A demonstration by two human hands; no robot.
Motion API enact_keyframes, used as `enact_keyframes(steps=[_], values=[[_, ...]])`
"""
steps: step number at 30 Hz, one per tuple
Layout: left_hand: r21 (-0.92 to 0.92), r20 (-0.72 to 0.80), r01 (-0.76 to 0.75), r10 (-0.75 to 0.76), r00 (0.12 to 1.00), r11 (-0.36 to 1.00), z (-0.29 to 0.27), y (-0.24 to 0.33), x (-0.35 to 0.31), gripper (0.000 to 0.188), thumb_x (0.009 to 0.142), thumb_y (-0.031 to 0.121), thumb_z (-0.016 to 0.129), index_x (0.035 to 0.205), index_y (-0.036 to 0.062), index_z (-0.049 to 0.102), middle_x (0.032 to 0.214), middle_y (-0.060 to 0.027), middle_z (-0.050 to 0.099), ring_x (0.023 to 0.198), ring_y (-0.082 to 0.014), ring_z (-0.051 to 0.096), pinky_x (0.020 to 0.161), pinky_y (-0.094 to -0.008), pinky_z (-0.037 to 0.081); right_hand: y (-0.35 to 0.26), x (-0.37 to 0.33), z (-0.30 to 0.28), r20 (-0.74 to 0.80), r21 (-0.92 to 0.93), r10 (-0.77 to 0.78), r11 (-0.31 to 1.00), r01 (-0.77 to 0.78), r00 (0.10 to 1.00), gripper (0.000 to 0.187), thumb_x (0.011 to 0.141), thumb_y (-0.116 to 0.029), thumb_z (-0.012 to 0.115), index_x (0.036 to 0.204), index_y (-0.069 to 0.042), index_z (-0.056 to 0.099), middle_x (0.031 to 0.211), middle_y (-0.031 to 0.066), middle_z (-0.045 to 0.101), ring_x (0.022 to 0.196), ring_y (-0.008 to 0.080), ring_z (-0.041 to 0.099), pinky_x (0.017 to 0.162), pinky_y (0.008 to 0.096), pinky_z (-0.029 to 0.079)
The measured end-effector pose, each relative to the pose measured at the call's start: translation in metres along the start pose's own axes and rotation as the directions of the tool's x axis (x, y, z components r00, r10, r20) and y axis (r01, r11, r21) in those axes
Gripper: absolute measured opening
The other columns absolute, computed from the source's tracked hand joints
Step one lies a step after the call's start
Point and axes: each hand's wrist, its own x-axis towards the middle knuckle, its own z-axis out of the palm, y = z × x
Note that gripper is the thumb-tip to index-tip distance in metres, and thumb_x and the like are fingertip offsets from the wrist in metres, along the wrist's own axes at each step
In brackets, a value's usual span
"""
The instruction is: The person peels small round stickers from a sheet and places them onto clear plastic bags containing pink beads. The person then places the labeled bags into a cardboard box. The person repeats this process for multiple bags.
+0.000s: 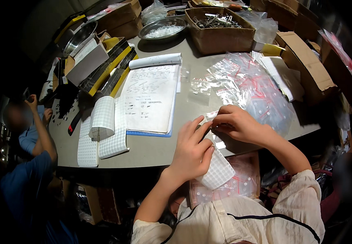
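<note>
My left hand (192,150) is over the table's front edge, holding a white sheet of small round stickers (218,171) that hangs below its thumb. Its forefinger reaches to the fingertips of my right hand (239,125). Those fingertips are pinched together, and what they hold is too small to make out. A small clear zip bag (211,115) lies partly under both hands. Right behind my right hand spreads a heap of clear zip bags with red seals (251,89). Below the hands, at my lap, an open box (258,179) holds more bags with small round stickers on them.
Left of centre lie an open notebook (145,93), curled sticker sheets (113,142) and a black-and-red cutter (74,123). Farther back are a metal bowl (162,29) of clear pieces and a carton (220,38) of metal parts. Another person (31,134) sits at the left.
</note>
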Motion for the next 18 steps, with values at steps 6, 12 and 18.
enact_keyframes(steps=[6, 12, 18], values=[[0.060, 0.084, -0.009, 0.004, 0.996, 0.998, 0.006, -0.014, -0.002, 0.010, 0.086, 0.010, 0.066, 0.088, 0.0006, 0.066, 0.131, -0.0191, 0.067, 0.136, -0.0383, 0.051, 0.116, -0.0634, 0.026, 0.007, 0.003, -0.001, 0.027, 0.089, 0.000, 0.996, -0.003, 1.000, 0.037, 0.070, 0.007, 0.062, 0.105, -0.002, 0.069, 0.097, 0.0175, 0.061, 0.094, 0.0390, 0.060, 0.082, 0.0445, 0.050], [0.210, 0.118, -0.018, -0.007, 0.993, 0.977, 0.008, -0.009, 0.000, 0.012, 0.085, 0.013, 0.065, 0.089, 0.0020, 0.067, 0.130, -0.0163, 0.068, 0.135, -0.0400, 0.052, 0.116, -0.0726, 0.013, 0.007, 0.004, -0.002, 0.019, 0.078, -0.027, 0.997, 0.025, 0.999, 0.019, 0.082, -0.001, 0.070, 0.101, -0.002, 0.069, 0.093, 0.0129, 0.062, 0.088, 0.0314, 0.062, 0.075, 0.0397, 0.051], [0.280, 0.144, -0.038, -0.003, 0.990, 0.959, 0.004, -0.002, 0.005, 0.015, 0.081, 0.014, 0.065, 0.089, 0.0013, 0.068, 0.130, -0.0163, 0.069, 0.137, -0.0431, 0.051, 0.115, -0.0774, 0.007, 0.009, 0.005, -0.001, 0.033, 0.111, -0.046, 0.993, 0.042, 0.998, 0.011, 0.090, -0.004, 0.072, 0.099, -0.001, 0.068, 0.093, 0.0110, 0.061, 0.085, 0.0267, 0.062, 0.071, 0.0364, 0.051]])
